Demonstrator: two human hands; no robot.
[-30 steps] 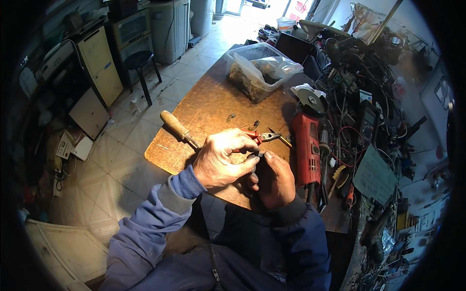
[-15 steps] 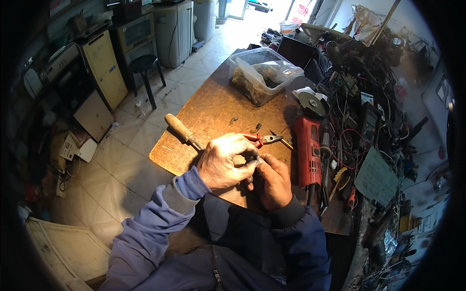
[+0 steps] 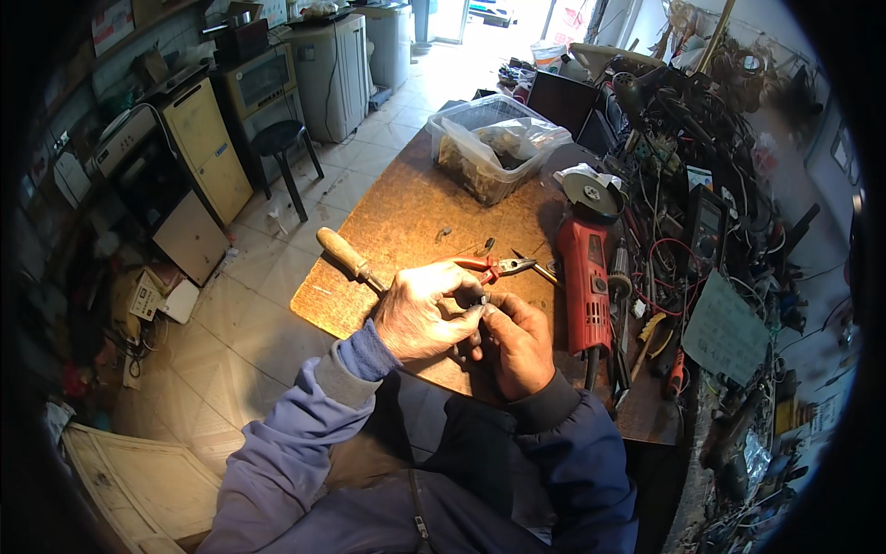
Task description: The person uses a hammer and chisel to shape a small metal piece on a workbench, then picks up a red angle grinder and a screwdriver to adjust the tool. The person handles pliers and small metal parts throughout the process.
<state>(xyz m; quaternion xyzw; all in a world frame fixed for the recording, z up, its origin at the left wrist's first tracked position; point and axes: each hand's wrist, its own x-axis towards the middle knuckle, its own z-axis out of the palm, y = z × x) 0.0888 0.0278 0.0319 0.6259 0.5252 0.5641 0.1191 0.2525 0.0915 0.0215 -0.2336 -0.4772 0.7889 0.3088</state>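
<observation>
My left hand [image 3: 420, 314] and my right hand [image 3: 519, 343] meet over the near edge of the brown wooden table [image 3: 388, 231]. Between their fingertips is a small dark piece [image 3: 483, 300], too small and too covered to name. Both hands are closed around it in a pinch. Just beyond the fingers lie red-handled pliers [image 3: 498, 267], jaws toward the right. A tool with a wooden handle [image 3: 341, 251] rests beside my left hand, its far end hidden behind that hand. To the right of my right hand lies a red angle grinder [image 3: 583, 277] with its disc at the far end.
A clear plastic box [image 3: 489, 180] holding bags stands at the table's far end. Tangled cables and parts [image 3: 683, 138] pile up along the right, with a multimeter [image 3: 709, 226] and a green card [image 3: 726, 330]. A black stool [image 3: 279, 138] stands on the tiled floor at left.
My hands stay together at nearly the same place, with small shifts of the fingers around the dark piece. The whole view has turned slightly; the tools lie as before.
</observation>
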